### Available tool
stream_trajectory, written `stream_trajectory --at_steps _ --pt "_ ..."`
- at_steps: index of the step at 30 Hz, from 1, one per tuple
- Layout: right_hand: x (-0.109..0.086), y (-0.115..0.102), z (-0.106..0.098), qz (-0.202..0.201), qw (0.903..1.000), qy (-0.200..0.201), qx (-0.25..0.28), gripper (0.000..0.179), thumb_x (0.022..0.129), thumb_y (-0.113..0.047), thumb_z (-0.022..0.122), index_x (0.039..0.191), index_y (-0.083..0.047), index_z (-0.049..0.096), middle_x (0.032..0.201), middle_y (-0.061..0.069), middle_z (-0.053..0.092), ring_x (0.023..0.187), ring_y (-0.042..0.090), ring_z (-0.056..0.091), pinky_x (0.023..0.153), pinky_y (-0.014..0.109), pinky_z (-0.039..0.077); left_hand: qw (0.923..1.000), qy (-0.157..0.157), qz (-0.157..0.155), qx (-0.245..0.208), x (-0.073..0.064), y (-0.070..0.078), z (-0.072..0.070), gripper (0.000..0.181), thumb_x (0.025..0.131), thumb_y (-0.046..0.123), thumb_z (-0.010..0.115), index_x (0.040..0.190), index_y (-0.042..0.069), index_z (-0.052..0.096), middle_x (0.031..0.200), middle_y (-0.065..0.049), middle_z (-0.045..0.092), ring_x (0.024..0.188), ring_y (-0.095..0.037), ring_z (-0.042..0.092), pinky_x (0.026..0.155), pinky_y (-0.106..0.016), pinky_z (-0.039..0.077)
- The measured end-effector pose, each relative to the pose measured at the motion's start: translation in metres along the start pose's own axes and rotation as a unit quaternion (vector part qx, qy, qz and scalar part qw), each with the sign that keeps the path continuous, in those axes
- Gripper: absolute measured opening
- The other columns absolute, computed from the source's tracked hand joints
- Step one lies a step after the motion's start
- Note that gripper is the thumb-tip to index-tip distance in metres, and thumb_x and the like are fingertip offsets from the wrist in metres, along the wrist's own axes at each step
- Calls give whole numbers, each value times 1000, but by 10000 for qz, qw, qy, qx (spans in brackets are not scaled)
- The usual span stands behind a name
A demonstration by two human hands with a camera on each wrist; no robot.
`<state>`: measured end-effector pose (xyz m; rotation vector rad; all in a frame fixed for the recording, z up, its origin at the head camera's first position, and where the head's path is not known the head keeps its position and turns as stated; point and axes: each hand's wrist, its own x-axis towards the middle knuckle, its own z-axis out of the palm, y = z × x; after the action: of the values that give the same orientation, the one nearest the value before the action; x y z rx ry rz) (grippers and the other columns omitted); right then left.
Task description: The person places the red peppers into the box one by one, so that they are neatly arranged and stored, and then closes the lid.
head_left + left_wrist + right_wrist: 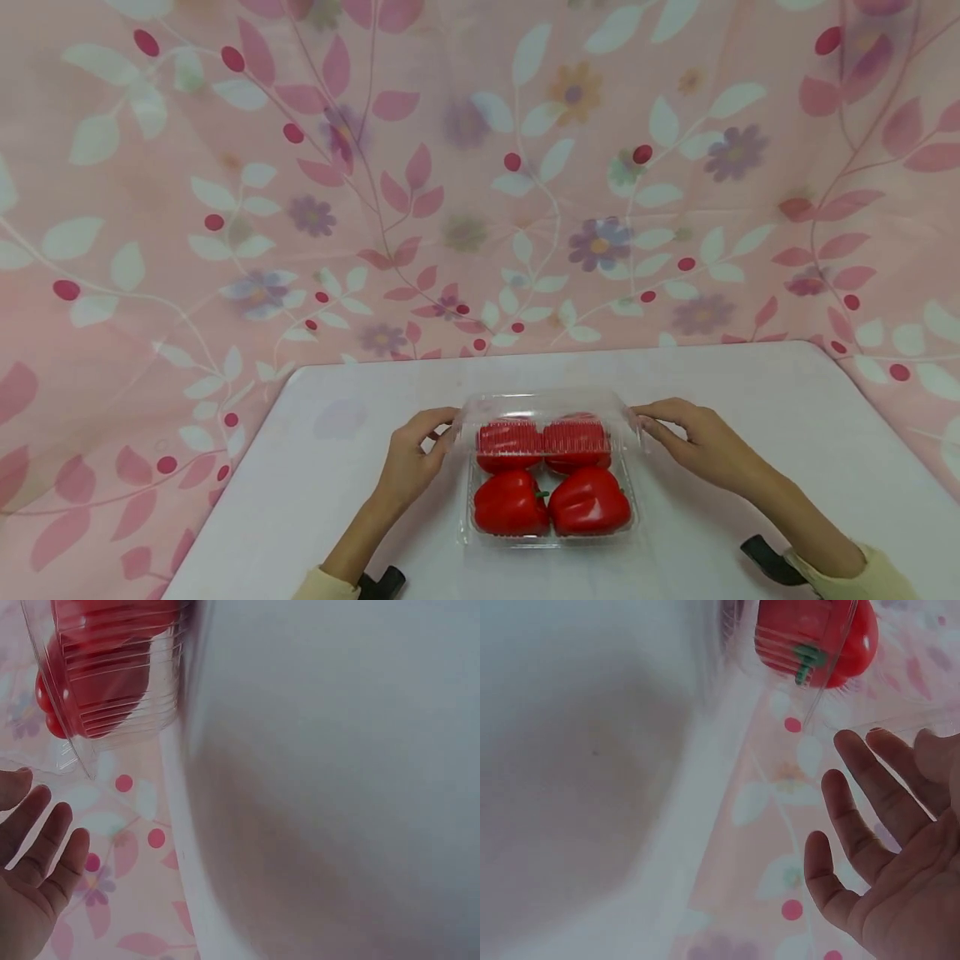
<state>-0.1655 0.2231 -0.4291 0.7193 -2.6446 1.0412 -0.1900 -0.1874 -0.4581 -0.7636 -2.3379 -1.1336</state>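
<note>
A clear plastic clamshell container (555,542) holds several red bell peppers (512,502) in two rows. Its hinged lid (543,404) is raised and tilted over the back row, so those peppers show through ridged plastic. At the lid's left edge, my left hand (412,458) pinches it between thumb and fingertips. My right hand (697,442) pinches the opposite edge the same way. From the left wrist, the other fingers (56,832) are spread loosely below the container's side. In the right wrist view a green stem (808,664) shows through the container wall.
The container stands on a white table (360,433) with rounded back corners. Behind it hangs a pink floral cloth (465,208). Dark wrist-worn devices (771,558) sit below both forearms, near light yellow sleeves (862,575).
</note>
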Motion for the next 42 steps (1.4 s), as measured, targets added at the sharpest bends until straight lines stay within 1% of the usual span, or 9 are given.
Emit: stream_trajectory --at_steps 6,10,12,16,20,24,27,34,42 --pt "-11 -5 3 298 9983 -430 255 36 98 -27 63 133 -17 64 127 -2 64 114 25 59 86 46 55 9995 -219 -189 92 -16 1 -1 40 88 -1 71 124 18 68 123 5 67 104 -13 64 74 -28 58" --pt "-18 -7 0 530 9916 -1010 617 45 99 -33 60 143 -23 54 138 2 56 121 31 54 84 45 55 9940 -556 -886 -308 -25 6 -4 33 96 9 64 128 18 66 127 3 64 104 -13 65 73 -27 57" --pt "-21 -7 -1 663 9851 -1354 831 51 99 -35 59 148 -26 46 144 8 50 126 39 48 86 52 53 9829 -803 -1442 -811 -29 11 -7 31 101 17 57 131 18 64 132 1 61 105 -16 65 72 -29 58" --pt "-28 -6 0 821 9734 -1866 1046 62 99 -36 58 155 -30 32 153 13 37 135 47 35 89 69 44 9423 -1336 -2404 -1911 -36 24 -16 37 106 23 47 141 17 54 142 -7 52 107 -25 62 78 -38 58" --pt "-34 -7 0 1027 9628 -2182 1222 68 99 -39 57 158 -31 23 157 13 29 139 47 28 92 72 40 9071 -1815 -2771 -2597 -42 38 -23 47 103 20 51 149 16 42 149 -14 42 111 -34 59 85 -45 54" --pt "-40 -10 -2 1155 9542 -2369 1416 70 99 -39 56 158 -33 19 157 17 29 138 50 27 90 73 40 8842 -1979 -3028 -2954 -48 50 -26 60 98 19 61 152 15 35 154 -15 33 117 -37 56 82 -46 56" --pt "-45 -13 -3 1171 9508 -2487 1430 73 99 -38 57 158 -34 15 154 19 32 135 50 32 88 69 45 8776 -1955 -3188 -2999 -54 57 -26 66 96 17 64 153 14 32 154 -18 32 115 -36 57 78 -43 58" --pt "-55 -16 1 1366 9470 -2593 1312 80 100 -39 56 159 -30 3 144 18 46 111 26 56 78 30 51 8646 -1802 -3679 -2909 -59 67 -20 70 93 16 67 152 11 29 133 -19 51 101 -30 63 67 -40 59" --pt "-61 -20 12 1524 9386 -2565 1733 77 101 -34 55 159 -21 6 126 12 58 108 19 58 73 26 52 8391 -1714 -4085 -3158 -65 69 -14 67 95 14 64 150 1 28 101 -11 64 86 -31 67 60 -43 59"
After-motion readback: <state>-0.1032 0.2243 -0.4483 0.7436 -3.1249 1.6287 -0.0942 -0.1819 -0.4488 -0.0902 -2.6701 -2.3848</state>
